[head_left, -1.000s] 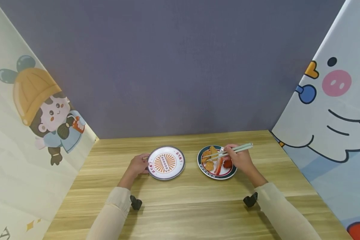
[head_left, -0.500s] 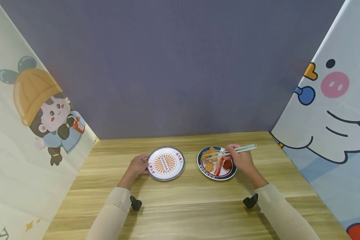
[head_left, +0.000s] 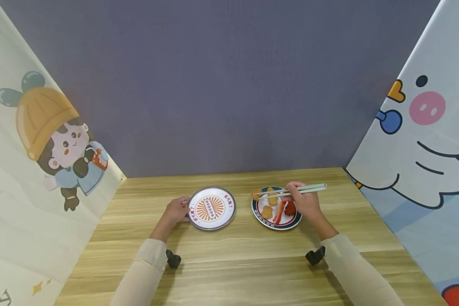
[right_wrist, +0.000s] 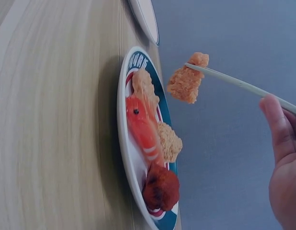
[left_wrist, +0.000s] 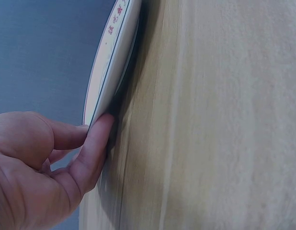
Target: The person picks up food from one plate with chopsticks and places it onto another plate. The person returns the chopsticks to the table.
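Observation:
My left hand (head_left: 177,210) pinches the left rim of a white plate (head_left: 227,214) with a sunburst print, thumb above and fingers beneath. In my right hand (head_left: 305,201) is a pair of pale green chopsticks (head_left: 310,188). Their tips grip a golden fried chicken nugget (right_wrist: 186,79), held up off the dark-rimmed plate (right_wrist: 133,175) at its left edge in the head view. On that plate lie two more nuggets (right_wrist: 170,142), a red shrimp (right_wrist: 144,128) and a reddish-brown ball-shaped piece (right_wrist: 161,188).
Both plates are on a wood-grain table (head_left: 229,272), with a strip of table between them. A grey panel (head_left: 229,93) rises behind, and printed cartoon panels flank the left (head_left: 19,204) and right (head_left: 424,157).
The chopsticks have closed on a nugget and lifted it off the food plate, toward the left. My left hand and the white plate have stayed where they were.

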Motion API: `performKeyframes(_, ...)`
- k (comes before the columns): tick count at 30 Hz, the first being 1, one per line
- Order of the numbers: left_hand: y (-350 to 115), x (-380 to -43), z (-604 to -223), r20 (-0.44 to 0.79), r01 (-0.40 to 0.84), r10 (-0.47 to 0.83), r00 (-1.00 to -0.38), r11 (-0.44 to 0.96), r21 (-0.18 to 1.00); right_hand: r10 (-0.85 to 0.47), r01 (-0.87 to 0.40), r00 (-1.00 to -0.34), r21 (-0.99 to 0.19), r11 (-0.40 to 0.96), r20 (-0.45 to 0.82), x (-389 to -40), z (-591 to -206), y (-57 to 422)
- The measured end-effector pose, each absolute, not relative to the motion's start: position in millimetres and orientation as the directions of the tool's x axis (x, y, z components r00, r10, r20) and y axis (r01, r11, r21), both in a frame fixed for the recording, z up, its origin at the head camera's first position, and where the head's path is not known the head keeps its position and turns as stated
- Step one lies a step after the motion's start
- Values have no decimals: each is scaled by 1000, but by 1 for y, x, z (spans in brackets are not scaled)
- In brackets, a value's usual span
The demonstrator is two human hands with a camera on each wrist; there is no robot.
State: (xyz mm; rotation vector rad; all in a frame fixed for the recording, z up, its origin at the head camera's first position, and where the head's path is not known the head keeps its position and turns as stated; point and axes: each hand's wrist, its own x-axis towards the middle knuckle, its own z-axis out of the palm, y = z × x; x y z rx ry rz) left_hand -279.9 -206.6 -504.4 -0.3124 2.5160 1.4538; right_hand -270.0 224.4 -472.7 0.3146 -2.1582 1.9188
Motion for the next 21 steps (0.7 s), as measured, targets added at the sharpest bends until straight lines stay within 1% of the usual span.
performKeyframes(5, -206, -279, -505, -291, -288, -73, -954, 492, 821, 0, -316, -949, -946, 75, 316, -269, -470, 217)
performKeyframes(13, -206, -279, -505, -291, -288, -74, -954, 494, 821, -22, -364, -931, -926, 102, 364, -269, -470, 203)
performKeyframes(17, -206, -280, -505, -290, -285, -70, -955, 498, 819, -35, -358, -934, -931, 75, 356, -270, -472, 195)
performKeyframes(21, -206, -280, -504, -291, -286, -71, -954, 500, 817, -58, -359, -932, -933, 17, 358, -270, -474, 186)
